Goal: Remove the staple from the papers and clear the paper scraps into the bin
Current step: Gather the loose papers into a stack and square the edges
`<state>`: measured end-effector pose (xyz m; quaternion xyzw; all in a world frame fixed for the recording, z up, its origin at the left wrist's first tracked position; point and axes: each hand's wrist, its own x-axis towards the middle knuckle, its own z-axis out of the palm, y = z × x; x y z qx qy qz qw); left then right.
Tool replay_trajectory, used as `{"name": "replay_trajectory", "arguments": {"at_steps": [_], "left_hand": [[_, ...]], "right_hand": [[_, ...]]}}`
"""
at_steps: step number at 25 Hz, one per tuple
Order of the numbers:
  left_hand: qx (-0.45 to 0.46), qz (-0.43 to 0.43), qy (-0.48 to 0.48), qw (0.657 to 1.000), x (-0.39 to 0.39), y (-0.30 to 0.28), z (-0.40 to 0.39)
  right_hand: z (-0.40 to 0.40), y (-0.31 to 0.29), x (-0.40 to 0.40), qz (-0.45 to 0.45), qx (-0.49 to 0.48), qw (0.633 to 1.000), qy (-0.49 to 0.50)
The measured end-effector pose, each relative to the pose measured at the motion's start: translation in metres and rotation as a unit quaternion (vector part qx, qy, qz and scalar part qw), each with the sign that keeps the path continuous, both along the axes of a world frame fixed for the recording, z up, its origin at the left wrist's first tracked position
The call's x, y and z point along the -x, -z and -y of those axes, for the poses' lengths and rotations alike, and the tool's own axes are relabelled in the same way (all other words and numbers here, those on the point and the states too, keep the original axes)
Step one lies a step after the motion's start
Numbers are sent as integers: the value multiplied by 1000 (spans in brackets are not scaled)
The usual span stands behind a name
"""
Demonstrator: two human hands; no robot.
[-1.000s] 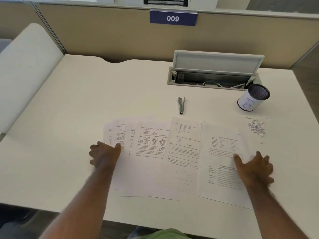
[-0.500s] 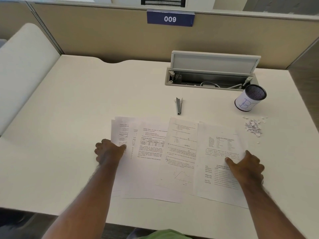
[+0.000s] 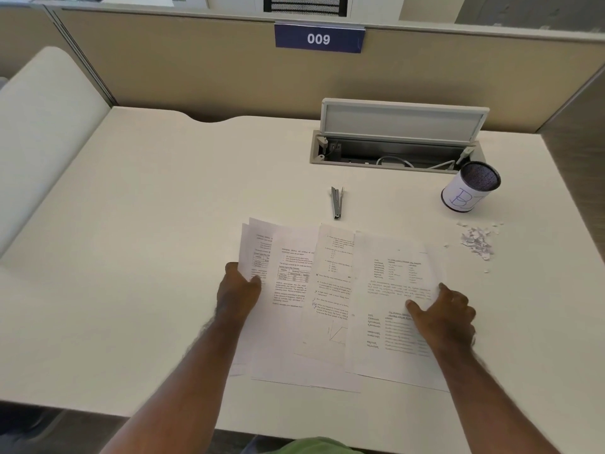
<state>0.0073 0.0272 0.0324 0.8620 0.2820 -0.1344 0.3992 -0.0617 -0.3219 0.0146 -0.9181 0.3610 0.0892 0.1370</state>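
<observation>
Several printed sheets of paper (image 3: 288, 339) lie fanned and overlapping on the desk in front of me. My left hand (image 3: 239, 290) pinches the left edge of the fan, thumb on top and fingers under the lifted leftmost sheets. My right hand (image 3: 445, 316) holds the right edge of the rightmost sheet, thumb pressed on the print and fingers curled at the margin. A grey metal staple remover (image 3: 336, 203) lies just beyond the papers. At the right stands a small cylindrical bin (image 3: 471, 191) with a white label. A heap of white paper scraps (image 3: 478, 240) lies in front of it.
An open cable tray (image 3: 393, 152) with a raised lid is sunk into the white desk (image 3: 147, 240) behind the staple remover. A beige partition with a "009" sign (image 3: 319, 38) closes the back. The desk's front edge is near my body.
Both hands have moved inward, pushing the spread sheets closer together. The left sheets now overlap more and their left edge is lifted in my left hand.
</observation>
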Motion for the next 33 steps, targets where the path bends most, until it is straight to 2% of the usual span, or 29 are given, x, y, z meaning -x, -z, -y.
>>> {"name": "replay_trajectory", "arguments": {"at_steps": [7, 13, 19, 27, 30, 31, 33], "left_hand": [[152, 5, -14, 988, 11, 4, 21], [232, -8, 14, 973, 19, 7, 47], [289, -16, 43, 956, 25, 13, 68], [301, -27, 29, 953, 22, 18, 75], [367, -9, 57, 928, 18, 9, 67], [401, 5, 73, 913, 16, 4, 63], [456, 41, 106, 883, 11, -10, 57]], "right_hand": [[-24, 1, 3, 8, -8, 999, -53], [-46, -1, 2, 19, -30, 995, -89], [-63, -2, -1, 11, -53, 990, -133], [-64, -3, -1, 45, -135, 976, -163], [-45, 0, -11, 126, -248, 959, -63], [-38, -2, -14, 149, -320, 935, -26], [-23, -11, -19, 159, -474, 866, -3]]}}
